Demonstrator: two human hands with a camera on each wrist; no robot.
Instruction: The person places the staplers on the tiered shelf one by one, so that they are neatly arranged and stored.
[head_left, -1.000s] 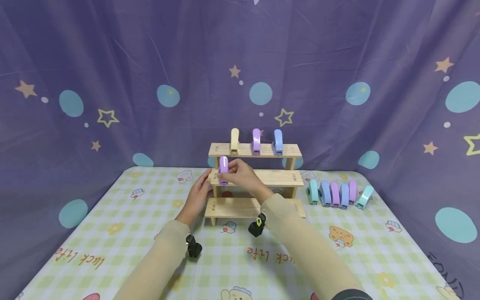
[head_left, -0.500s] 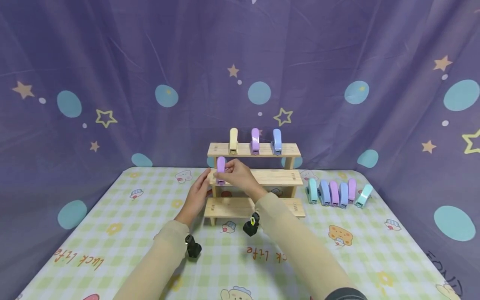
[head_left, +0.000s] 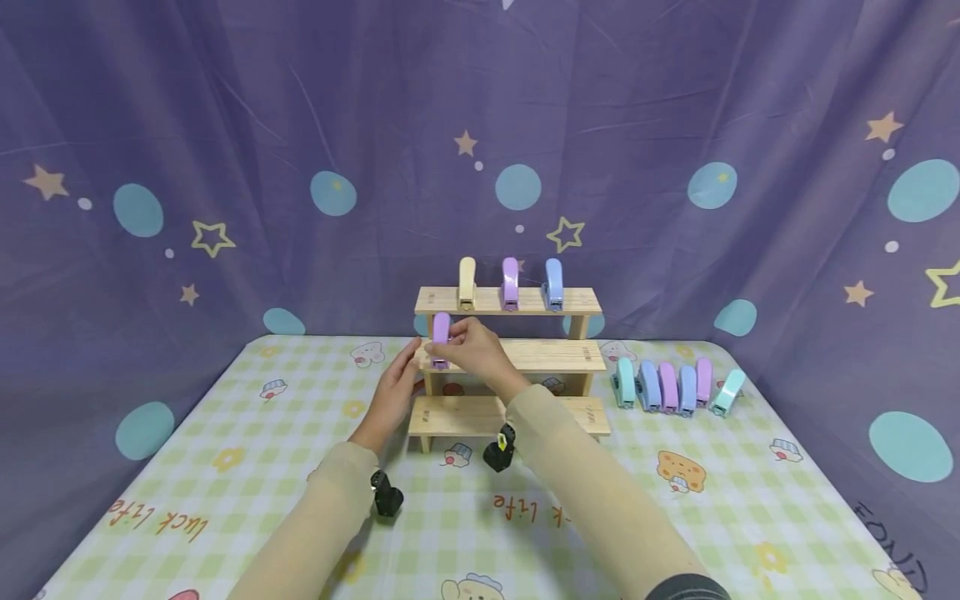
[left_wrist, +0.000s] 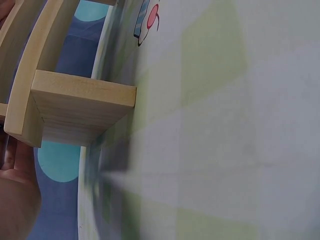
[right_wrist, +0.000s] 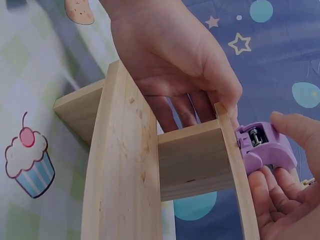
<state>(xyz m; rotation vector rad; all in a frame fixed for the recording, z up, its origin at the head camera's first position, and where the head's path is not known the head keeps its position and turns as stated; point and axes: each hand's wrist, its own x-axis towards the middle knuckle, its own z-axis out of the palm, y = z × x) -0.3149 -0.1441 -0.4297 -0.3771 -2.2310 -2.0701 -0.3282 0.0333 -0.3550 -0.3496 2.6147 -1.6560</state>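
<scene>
My right hand pinches a small purple stapler at the left end of the middle tier of a wooden stand. In the right wrist view, thumb and fingertips hold the stapler from either side, its metal front facing the camera, right at the shelf board. My left hand rests against the stand's left end, fingers extended. Part of this left hand shows at the left edge of the left wrist view, its fingertips hidden behind the wood.
On the top tier stand a yellow stapler, a purple one and a blue one. Right of the stand, several staplers form a row on the checked tablecloth, with a tilted teal stapler at its end. A purple curtain hangs behind.
My right hand has shifted the purple stapler slightly left along the middle tier, then nearly stopped. The left hand stays against the stand's end.
</scene>
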